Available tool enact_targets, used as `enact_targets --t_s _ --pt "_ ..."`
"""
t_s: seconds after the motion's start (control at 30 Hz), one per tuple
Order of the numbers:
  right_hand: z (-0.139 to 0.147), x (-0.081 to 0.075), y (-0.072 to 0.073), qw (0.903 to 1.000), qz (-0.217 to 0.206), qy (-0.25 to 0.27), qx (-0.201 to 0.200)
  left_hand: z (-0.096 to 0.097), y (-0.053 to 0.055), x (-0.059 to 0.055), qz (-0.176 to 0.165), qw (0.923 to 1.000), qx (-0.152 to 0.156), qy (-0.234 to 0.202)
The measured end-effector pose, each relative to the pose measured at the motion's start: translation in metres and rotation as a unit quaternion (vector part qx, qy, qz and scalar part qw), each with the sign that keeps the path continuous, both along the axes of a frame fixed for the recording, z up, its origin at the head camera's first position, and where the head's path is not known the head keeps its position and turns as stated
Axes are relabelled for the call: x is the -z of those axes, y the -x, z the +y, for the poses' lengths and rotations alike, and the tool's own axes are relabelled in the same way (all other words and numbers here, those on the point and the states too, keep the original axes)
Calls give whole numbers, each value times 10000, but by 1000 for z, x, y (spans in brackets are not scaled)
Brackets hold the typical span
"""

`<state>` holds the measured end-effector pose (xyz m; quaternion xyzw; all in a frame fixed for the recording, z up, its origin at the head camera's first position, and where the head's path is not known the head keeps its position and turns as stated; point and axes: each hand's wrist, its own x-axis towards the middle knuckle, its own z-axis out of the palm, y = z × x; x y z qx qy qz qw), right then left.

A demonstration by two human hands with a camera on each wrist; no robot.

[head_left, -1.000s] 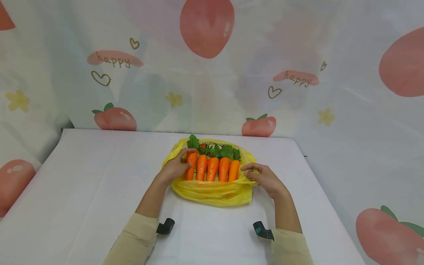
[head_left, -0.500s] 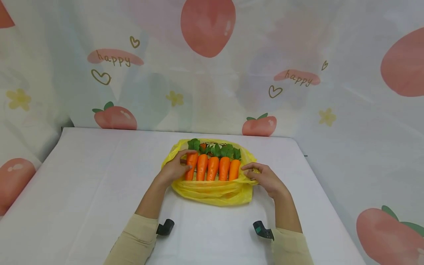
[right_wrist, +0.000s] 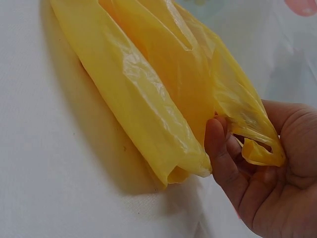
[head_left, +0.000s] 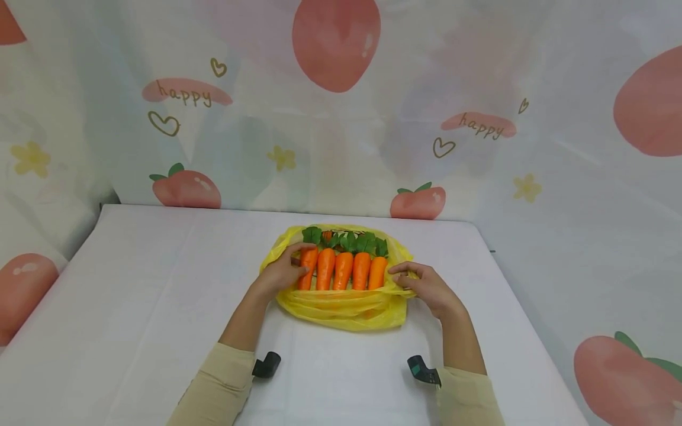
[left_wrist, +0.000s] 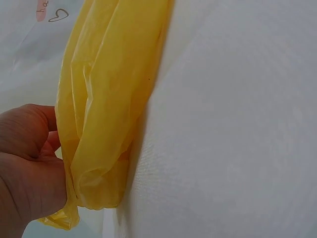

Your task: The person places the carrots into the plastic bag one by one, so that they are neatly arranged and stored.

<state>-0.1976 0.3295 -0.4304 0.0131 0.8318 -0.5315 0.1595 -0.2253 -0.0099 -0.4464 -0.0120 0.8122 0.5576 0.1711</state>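
Several orange carrots (head_left: 343,271) with green leafy tops lie side by side on a yellow plastic bag (head_left: 341,310), whose front edge covers their lower ends. My left hand (head_left: 281,273) holds the leftmost carrot (head_left: 308,269), fingers near its top and thumb lower down. From the left wrist, that hand (left_wrist: 29,163) shows behind the bag's side (left_wrist: 106,109), and the carrot is hidden. At the bag's right edge, my right hand (head_left: 428,287) has curled fingers around gathered plastic. In the right wrist view, a strip of the bag (right_wrist: 260,151) lies between its fingers and palm.
A white-covered table (head_left: 144,296) bears the bag near its back edge. Behind it hangs a printed backdrop (head_left: 341,142) with peaches, hearts and "happy". Small black devices (head_left: 266,365) stick out from both sleeves.
The leftmost carrot has slid slightly toward me, so its leaves now sit lower, about level with the others. My left fingers came down a little with it; the right hand has stayed put.
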Motion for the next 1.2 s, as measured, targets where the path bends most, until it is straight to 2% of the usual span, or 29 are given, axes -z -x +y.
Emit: enact_targets --t_s 0.23,0.6,0.87,1.1,1.2 --pt "1 1 0 10000 -39 -2 50 -2 -1 -1 97 9999 72 -91" --pt "2 -1 -1 10000 46 10 74 -2 -4 -7 149 9995 99 261" --pt "2 -5 -2 9999 81 -27 64 -3 -11 -16 505 9972 137 527" --pt "3 -7 -4 9999 145 -43 74 -3 -15 -24 759 9959 223 448" --pt "2 -7 -4 9998 153 -51 76 -5 -18 -30 885 9945 393 390"
